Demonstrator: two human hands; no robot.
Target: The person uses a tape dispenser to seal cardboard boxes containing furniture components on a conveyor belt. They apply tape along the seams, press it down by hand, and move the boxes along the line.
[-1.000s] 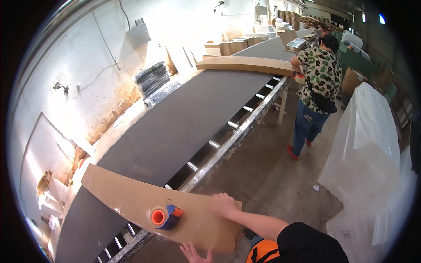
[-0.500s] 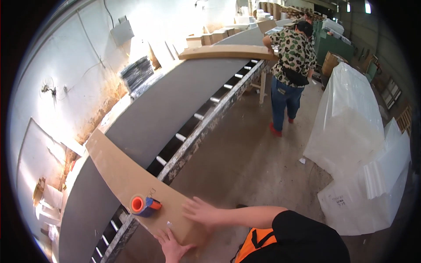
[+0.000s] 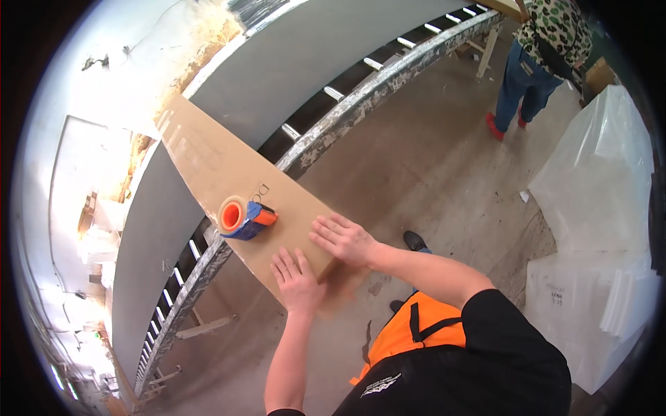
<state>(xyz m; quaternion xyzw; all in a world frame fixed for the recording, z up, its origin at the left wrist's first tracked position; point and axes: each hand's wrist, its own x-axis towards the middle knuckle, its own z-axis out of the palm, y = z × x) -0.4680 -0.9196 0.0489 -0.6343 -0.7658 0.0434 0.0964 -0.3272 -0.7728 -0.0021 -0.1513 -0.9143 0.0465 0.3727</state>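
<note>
Workshop w/ a dusty concrete floor (image 3: 444, 159), and a long grey bench (image 3: 291, 62) on a metal frame is running off toward the far end, where another person (image 3: 548, 48) is standing. A brown cardboard sheet (image 3: 229, 173) is lying across the bench, w/ its near end sticking out past the front edge over the floor. Both hands are pressing flat on that overhanging end, fingers spread and gripping nothing: left hand (image 3: 298, 277) nearer the tip, right hand (image 3: 345, 239) just beside it. An orange and blue tape dispenser (image 3: 244, 218) is sitting loose on the sheet, right above the bench's front edge. Imo the risk is the unsupported end bending or creasing under too much push, and the dispenser sliding off if the sheet tips. Clear plastic sheets (image 3: 596, 229) are piling up to the right.
</note>
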